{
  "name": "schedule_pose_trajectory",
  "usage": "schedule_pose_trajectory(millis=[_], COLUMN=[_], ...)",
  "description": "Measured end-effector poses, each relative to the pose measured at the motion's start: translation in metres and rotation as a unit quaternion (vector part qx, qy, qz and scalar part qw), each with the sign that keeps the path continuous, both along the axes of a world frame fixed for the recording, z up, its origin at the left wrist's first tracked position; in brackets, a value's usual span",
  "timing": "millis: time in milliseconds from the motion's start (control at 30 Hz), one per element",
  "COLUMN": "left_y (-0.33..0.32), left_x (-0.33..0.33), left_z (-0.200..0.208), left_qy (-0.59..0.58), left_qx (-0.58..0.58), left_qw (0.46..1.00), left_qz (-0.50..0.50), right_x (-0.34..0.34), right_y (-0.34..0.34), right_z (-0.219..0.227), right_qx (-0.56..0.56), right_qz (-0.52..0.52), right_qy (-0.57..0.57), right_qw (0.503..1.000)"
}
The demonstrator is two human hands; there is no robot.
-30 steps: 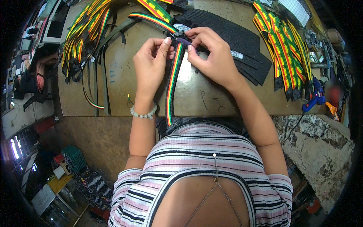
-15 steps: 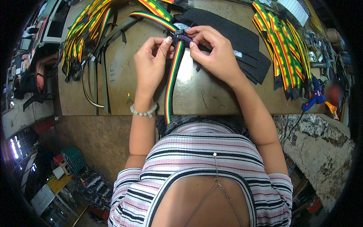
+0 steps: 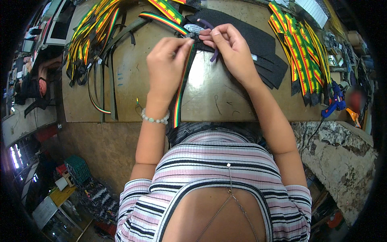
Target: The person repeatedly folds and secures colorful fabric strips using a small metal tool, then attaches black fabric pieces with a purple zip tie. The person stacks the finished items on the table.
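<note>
A webbing strap [image 3: 177, 109] with red, yellow and green stripes on black hangs over the table's near edge. It runs up behind my left hand to a small black buckle [image 3: 191, 35]. My left hand [image 3: 167, 60] is closed in a pinch just below the buckle; what lies between its fingertips is hidden. With curled fingers, my right hand [image 3: 229, 48] holds a slim purple tool [image 3: 214, 55], its kind unclear, whose other end sticks out beyond the knuckles. The right fingertips reach to the buckle's right side. Another striped stretch of strap [image 3: 163, 19] leads from the buckle to the upper left.
Black fabric pieces [image 3: 254, 34] lie stacked beyond my right hand. Bundles of patterned straps rest at the left [image 3: 86, 44] and right [image 3: 302, 56]. A blue glue gun [image 3: 335, 103] sits at the right edge, beside orange-handled scissors [image 3: 353, 116]. Loose threads [image 3: 217, 105] lie on the table [image 3: 137, 88].
My left hand has turned, its back now more upward. The purple tool has swung more upright in my right hand, which has moved slightly up. The strap's lower end has shifted a little left.
</note>
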State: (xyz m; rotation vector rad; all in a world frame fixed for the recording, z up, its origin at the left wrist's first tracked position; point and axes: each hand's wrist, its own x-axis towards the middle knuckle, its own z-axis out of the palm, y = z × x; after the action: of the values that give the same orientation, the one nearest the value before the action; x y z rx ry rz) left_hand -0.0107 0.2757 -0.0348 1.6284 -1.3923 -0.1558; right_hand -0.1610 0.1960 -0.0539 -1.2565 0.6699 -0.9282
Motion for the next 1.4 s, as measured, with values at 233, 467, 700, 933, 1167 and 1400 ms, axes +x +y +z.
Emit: schedule_pose_trajectory(millis=[233,467,700,933,1167,1400], left_y=[-0.007,-0.007,-0.007,-0.004,0.003,0.03], left_x=[-0.01,0.014,0.016,0.017,0.015,-0.015], left_z=[-0.007,-0.017,-0.021,-0.024,-0.006,0.035], left_qy=[-0.102,0.104,0.206,0.226,0.368,-0.091], left_qx=[0.031,0.091,0.107,0.098,0.035,0.267], left_qw=[0.994,0.99,0.972,0.968,0.928,0.926], left_qz=[0.007,-0.019,-0.03,-0.041,-0.044,-0.251], right_x=[-0.006,-0.011,-0.003,0.001,-0.008,-0.017], right_y=[0.002,0.007,0.007,0.009,-0.005,-0.01], right_z=[0.0,-0.001,-0.004,-0.004,0.004,0.014], right_qx=[-0.037,-0.254,-0.264,-0.292,0.066,0.148], right_qz=[-0.024,-0.002,-0.041,-0.062,-0.024,0.008], right_qy=[-0.011,0.154,0.176,0.187,-0.068,-0.099], right_qw=[0.999,0.955,0.947,0.936,0.995,0.984])
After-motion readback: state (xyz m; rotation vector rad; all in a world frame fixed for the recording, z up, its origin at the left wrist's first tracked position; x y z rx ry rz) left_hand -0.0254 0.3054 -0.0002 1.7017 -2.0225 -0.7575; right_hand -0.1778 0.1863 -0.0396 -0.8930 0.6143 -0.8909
